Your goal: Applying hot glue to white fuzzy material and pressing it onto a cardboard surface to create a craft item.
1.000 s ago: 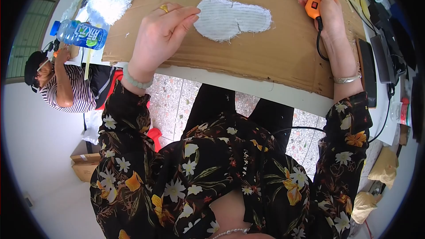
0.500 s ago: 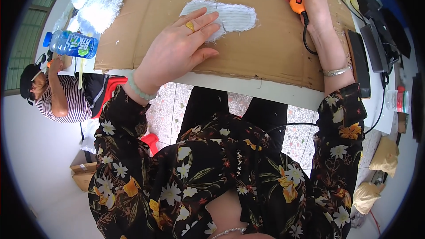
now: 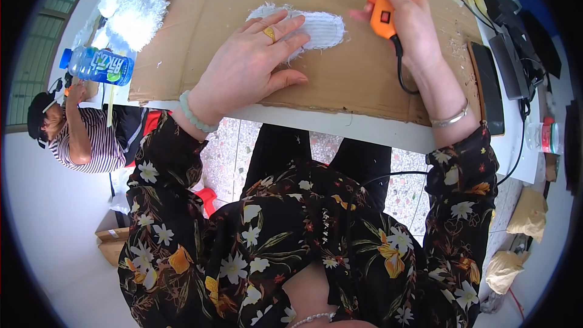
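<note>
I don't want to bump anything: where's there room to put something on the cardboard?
Bare cardboard lies between the white cloth and the black cord of the orange glue gun. More lies between the left hand and the white fluffy pile. It's crowded on the right, among the dark devices, and upper left, where that pile lies.
</note>
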### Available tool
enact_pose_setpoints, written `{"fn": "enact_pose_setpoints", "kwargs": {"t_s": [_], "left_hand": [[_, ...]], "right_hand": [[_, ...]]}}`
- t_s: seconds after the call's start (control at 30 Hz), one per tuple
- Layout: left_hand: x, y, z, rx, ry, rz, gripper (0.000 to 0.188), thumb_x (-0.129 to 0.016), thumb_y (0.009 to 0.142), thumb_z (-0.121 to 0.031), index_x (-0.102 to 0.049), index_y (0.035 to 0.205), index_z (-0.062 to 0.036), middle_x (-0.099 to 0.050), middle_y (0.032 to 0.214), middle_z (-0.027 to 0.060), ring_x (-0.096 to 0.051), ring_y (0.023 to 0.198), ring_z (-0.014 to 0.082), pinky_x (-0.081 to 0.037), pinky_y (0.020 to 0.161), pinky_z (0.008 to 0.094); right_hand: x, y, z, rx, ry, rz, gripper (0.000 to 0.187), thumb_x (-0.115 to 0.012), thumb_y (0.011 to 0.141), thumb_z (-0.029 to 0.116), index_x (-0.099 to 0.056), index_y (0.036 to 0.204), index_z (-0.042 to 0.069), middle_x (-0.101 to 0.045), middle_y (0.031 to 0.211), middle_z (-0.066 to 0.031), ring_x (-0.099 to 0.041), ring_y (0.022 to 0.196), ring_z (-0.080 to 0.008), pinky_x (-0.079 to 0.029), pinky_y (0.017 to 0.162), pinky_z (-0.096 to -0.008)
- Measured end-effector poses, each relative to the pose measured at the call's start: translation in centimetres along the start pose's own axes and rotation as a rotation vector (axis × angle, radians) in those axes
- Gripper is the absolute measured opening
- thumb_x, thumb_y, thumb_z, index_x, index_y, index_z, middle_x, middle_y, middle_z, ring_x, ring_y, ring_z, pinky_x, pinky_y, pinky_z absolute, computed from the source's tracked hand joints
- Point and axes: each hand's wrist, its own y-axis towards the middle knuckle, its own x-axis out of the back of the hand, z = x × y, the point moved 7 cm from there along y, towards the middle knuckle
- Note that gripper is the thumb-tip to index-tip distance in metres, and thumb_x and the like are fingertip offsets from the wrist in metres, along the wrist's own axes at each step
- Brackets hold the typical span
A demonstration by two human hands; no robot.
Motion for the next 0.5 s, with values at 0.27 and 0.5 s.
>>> {"fn": "enact_pose_setpoints", "kwargs": {"t_s": [0.27,0.5], "left_hand": [[0.2,0.0,-0.4,0.004,0.007,0.004,0.052,-0.069,0.078,-0.039,-0.060,0.115,-0.0044,-0.055,0.130,0.0131,-0.050,0.122,0.0326,-0.042,0.099,0.0453],[-0.1,-0.2,-0.3,0.002,0.082,0.023,0.053,-0.067,0.079,-0.042,-0.059,0.115,-0.0039,-0.057,0.126,0.0108,-0.053,0.118,0.0301,-0.043,0.097,0.0450]], "right_hand": [[-2.4,-1.4,-0.7,-0.092,-0.046,0.068,0.032,-0.054,0.095,0.023,-0.058,0.109,-0.006,-0.063,0.086,-0.0088,-0.057,0.067,-0.0102,-0.059,0.073,-0.0332],[-2.3,-1.4,-1.0,-0.132,-0.092,0.066,0.031,-0.054,0.095,0.023,-0.059,0.108,-0.005,-0.063,0.086,-0.0084,-0.058,0.067,-0.0105,-0.059,0.073,-0.0320]]}}
